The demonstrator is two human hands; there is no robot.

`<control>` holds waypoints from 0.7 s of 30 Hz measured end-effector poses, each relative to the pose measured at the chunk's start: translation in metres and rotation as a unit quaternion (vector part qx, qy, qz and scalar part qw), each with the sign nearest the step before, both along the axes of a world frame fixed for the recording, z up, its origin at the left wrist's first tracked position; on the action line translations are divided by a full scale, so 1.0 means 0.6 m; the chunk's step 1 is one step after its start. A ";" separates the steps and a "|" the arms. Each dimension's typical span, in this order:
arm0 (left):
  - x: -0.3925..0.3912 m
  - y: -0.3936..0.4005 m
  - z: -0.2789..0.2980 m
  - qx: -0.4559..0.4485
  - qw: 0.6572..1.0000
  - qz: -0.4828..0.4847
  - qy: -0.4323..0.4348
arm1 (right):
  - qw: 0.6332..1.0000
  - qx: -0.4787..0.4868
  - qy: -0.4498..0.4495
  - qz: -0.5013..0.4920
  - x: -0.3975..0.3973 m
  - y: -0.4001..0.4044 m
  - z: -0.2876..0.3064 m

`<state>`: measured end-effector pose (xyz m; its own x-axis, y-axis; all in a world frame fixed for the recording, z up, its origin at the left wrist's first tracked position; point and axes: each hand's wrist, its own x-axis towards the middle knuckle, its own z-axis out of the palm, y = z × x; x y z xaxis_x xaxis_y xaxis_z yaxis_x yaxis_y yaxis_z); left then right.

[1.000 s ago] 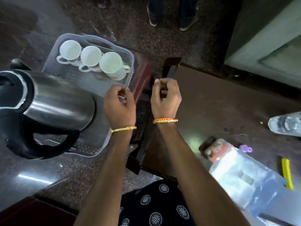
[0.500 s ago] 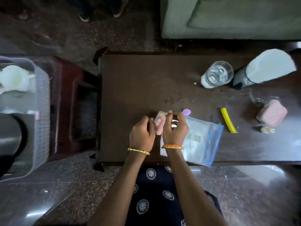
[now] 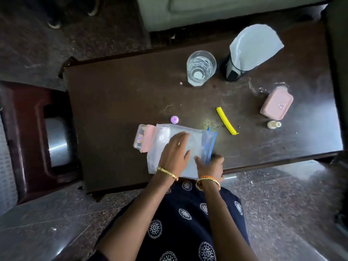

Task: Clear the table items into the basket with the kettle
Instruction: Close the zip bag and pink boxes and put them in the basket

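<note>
A: Hands first, quick.

B: Left hand (image 3: 176, 151) is spread flat, fingers out, palm down on the clear zip bag (image 3: 163, 140); it presses, grips nothing. Right hand (image 3: 211, 163) is pinched closed on the bag's near right corner, by the blue zip edge, close to the near edge of the worktop (image 3: 116, 102).

A: What's around the bag?

B: A clear box with a pink lid (image 3: 144, 138) touches its left end, partly under the plastic. A purple cap (image 3: 174, 119) sits just beyond. A yellow clip (image 3: 226, 120) lies to the right, apart from the bag.

A: Further out?

B: A glass (image 3: 200, 67) stands upright at the far side, with a black mesh holder with white paper (image 3: 244, 53) beside it. Right end: a pink lidded box (image 3: 276, 105), with a small pale bottle (image 3: 274, 124) lying near it.

A: Basket and kettle?

B: Basket (image 3: 5, 166) is only a sliver at the left edge, past a dark red stool (image 3: 24, 129). Can't make out the kettle.
</note>
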<state>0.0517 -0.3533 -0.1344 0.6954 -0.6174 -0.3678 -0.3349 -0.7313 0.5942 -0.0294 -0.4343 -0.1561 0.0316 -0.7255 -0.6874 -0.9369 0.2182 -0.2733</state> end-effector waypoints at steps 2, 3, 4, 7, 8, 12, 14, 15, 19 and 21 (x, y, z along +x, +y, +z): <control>0.024 -0.035 -0.003 -0.003 0.998 -0.066 0.009 | 1.000 0.024 -0.018 -0.001 -0.004 -0.023 -0.003; 0.037 -0.050 -0.002 -0.006 0.996 -0.087 0.004 | 0.999 0.026 -0.034 0.008 -0.004 -0.035 -0.004; 0.049 -0.066 -0.001 -0.004 0.994 -0.105 -0.001 | 0.998 0.024 -0.048 0.021 -0.006 -0.049 -0.003; 0.079 -0.097 0.006 0.032 0.990 -0.138 0.013 | 0.991 0.022 -0.112 0.070 -0.002 -0.081 0.007; 0.085 -0.105 0.010 0.038 0.989 -0.135 0.034 | 0.986 0.031 -0.141 0.082 0.001 -0.095 0.014; 0.103 -0.121 0.030 -0.029 0.988 -0.023 0.148 | 0.965 0.059 -0.226 0.117 0.010 -0.153 0.047; 0.112 -0.116 0.044 -0.077 0.981 0.047 0.171 | 0.952 0.076 -0.283 0.085 0.011 -0.176 0.064; 0.115 -0.109 0.049 -0.102 0.978 0.074 0.167 | 0.946 0.094 -0.304 0.053 0.010 -0.185 0.072; 0.111 -0.058 0.061 -0.182 0.960 0.164 0.138 | 0.940 0.121 -0.319 -0.018 0.004 -0.191 0.089; 0.107 -0.030 0.068 -0.212 0.947 0.204 0.127 | 0.938 0.117 -0.323 -0.039 0.007 -0.177 0.089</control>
